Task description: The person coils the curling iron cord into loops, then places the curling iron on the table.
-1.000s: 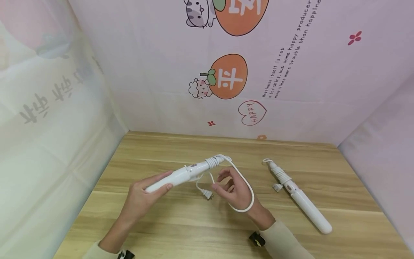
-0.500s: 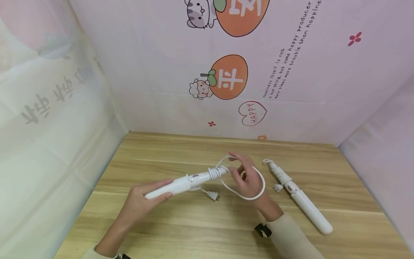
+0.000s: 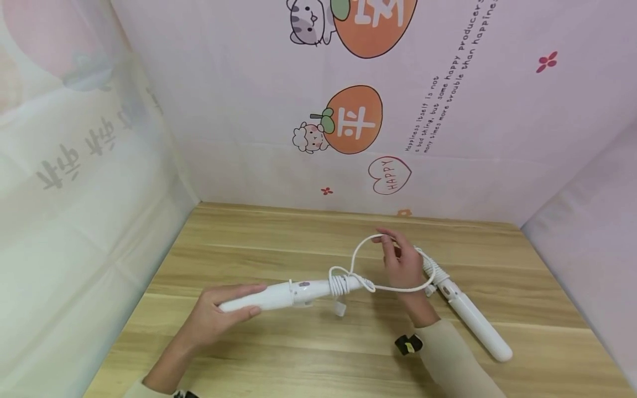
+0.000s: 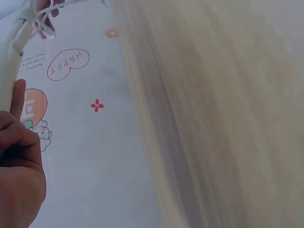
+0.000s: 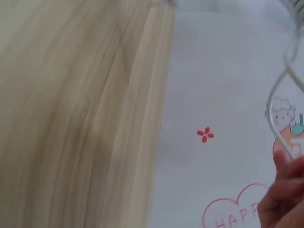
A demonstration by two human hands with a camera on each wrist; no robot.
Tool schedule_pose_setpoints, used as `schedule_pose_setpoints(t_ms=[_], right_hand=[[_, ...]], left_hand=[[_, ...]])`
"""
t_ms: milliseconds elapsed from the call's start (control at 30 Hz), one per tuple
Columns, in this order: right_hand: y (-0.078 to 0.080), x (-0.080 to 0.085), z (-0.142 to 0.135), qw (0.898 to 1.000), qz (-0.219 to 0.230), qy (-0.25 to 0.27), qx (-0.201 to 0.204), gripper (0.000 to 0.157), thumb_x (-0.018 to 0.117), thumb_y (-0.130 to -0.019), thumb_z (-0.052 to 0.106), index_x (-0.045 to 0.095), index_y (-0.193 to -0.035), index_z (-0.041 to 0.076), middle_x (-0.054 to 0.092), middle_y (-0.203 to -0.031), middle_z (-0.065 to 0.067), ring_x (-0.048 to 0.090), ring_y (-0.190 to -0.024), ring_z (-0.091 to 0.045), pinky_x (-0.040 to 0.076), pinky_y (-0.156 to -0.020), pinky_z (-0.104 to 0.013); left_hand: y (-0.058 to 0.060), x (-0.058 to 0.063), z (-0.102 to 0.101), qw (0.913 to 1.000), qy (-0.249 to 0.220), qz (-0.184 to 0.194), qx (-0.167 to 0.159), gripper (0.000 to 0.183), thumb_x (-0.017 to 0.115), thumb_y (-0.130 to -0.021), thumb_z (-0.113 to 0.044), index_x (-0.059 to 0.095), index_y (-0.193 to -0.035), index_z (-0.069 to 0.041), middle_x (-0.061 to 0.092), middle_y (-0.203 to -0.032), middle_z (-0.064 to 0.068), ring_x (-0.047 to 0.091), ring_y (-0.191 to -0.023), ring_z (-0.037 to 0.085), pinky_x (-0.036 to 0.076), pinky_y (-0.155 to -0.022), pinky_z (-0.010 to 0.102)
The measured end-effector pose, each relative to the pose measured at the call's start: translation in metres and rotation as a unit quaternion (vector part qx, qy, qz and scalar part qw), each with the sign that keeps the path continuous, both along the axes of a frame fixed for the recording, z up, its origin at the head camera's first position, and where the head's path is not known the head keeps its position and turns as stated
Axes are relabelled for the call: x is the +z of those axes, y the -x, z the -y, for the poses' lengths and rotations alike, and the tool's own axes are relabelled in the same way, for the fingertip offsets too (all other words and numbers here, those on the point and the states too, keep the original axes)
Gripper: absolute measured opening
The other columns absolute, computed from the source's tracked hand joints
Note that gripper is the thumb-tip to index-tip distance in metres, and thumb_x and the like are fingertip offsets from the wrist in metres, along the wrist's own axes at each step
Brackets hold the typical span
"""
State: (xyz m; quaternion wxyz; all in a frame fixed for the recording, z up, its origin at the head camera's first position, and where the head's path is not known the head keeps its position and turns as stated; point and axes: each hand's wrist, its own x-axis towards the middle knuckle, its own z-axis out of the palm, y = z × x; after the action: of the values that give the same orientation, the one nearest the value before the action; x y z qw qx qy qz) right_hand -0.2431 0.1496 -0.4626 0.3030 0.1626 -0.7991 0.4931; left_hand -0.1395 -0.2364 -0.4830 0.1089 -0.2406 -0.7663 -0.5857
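My left hand (image 3: 214,309) grips the barrel end of a white hair iron (image 3: 276,297), held roughly level above the table. Several turns of its white cord (image 3: 339,285) wrap the handle, and the plug (image 3: 340,308) hangs below. To the right, my right hand (image 3: 405,270) pinches the loose cord between thumb and fingers; a wide loop runs around the back of that hand. In the left wrist view part of the hair iron (image 4: 8,61) shows along the left edge. The right wrist view catches the cord (image 5: 270,114) leading down to the fingers.
A second white hair iron (image 3: 478,323), its cord coiled round the handle, lies on the wooden table (image 3: 278,359) at the right, partly behind the right hand. Printed cloth walls (image 3: 249,166) enclose the table at the back and both sides.
My right hand has moved right and toward the back, drawing the cord into a longer loop away from the handle. The hair iron's handle end has dipped, now closer to level; the left hand keeps its grip.
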Motion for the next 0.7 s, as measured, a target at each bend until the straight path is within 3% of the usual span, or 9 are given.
schedule_pose_setpoints(t_ms=[133,233,300,367,467,600,700], right_hand=[[0.004,-0.002,-0.007,0.997,0.04,0.019,-0.066,0.023,0.058,-0.112,0.006,0.076,-0.123,-0.001,0.081,-0.094,-0.02,0.051,-0.059,0.007,0.042,-0.06,-0.006],[0.006,-0.007,-0.012,0.992,0.07,-0.036,-0.095,0.022,0.058,-0.111,0.006,0.078,-0.12,0.002,0.082,-0.093,-0.014,0.059,-0.067,-0.001,0.045,-0.066,-0.007],[0.006,-0.012,-0.015,0.989,0.094,-0.082,-0.082,0.021,0.059,-0.11,0.005,0.078,-0.119,0.002,0.082,-0.09,-0.011,0.066,-0.069,-0.009,0.046,-0.063,-0.011],[0.006,-0.016,-0.017,0.984,0.123,-0.124,-0.043,0.022,0.058,-0.111,0.006,0.076,-0.122,0.003,0.08,-0.086,-0.009,0.068,-0.069,-0.014,0.046,-0.058,-0.016],[0.003,-0.022,-0.02,0.971,0.17,-0.158,0.061,0.032,0.055,-0.111,0.006,0.066,-0.141,0.002,0.077,-0.082,-0.006,0.068,-0.07,-0.016,0.049,-0.057,-0.022],[-0.006,-0.028,-0.022,0.935,0.21,-0.183,0.219,0.056,0.055,-0.113,0.008,0.039,-0.166,0.005,0.077,-0.089,-0.004,0.071,-0.08,-0.014,0.056,-0.071,-0.025],[-0.013,-0.029,-0.022,0.909,0.23,-0.208,0.28,0.046,0.057,-0.113,0.014,0.051,-0.158,0.006,0.077,-0.097,-0.003,0.068,-0.086,-0.011,0.056,-0.077,-0.025]], left_hand=[[0.0,-0.001,0.004,0.9992,-0.028,-0.02,-0.019,0.05,0.083,-0.085,0.014,0.081,-0.128,-0.011,0.08,-0.127,-0.008,0.074,-0.093,0.005,0.06,-0.065,0.026],[0.001,-0.002,0.006,0.9984,-0.043,-0.028,-0.025,0.05,0.082,-0.085,0.014,0.081,-0.128,-0.011,0.08,-0.127,-0.01,0.075,-0.098,0.006,0.061,-0.069,0.025],[0.002,-0.002,0.007,0.9977,-0.053,-0.03,-0.031,0.05,0.081,-0.086,0.016,0.08,-0.129,-0.009,0.08,-0.128,-0.01,0.075,-0.1,0.006,0.061,-0.07,0.024],[0.003,-0.002,0.007,0.9974,-0.06,-0.028,-0.03,0.05,0.079,-0.086,0.017,0.08,-0.129,-0.007,0.08,-0.129,-0.01,0.075,-0.102,0.005,0.061,-0.072,0.023],[0.003,0.0,0.007,0.9976,-0.065,-0.021,-0.013,0.05,0.077,-0.085,0.021,0.079,-0.129,-0.004,0.079,-0.128,-0.011,0.075,-0.103,0.003,0.06,-0.073,0.021],[0.003,0.001,0.006,0.998,-0.058,0.0,0.025,0.048,0.078,-0.086,0.018,0.081,-0.127,-0.006,0.079,-0.126,-0.016,0.074,-0.104,0.001,0.06,-0.074,0.02],[0.003,0.002,0.006,0.9978,-0.056,0.008,0.035,0.046,0.078,-0.087,0.017,0.081,-0.127,-0.006,0.079,-0.125,-0.016,0.074,-0.104,0.001,0.06,-0.075,0.02]])
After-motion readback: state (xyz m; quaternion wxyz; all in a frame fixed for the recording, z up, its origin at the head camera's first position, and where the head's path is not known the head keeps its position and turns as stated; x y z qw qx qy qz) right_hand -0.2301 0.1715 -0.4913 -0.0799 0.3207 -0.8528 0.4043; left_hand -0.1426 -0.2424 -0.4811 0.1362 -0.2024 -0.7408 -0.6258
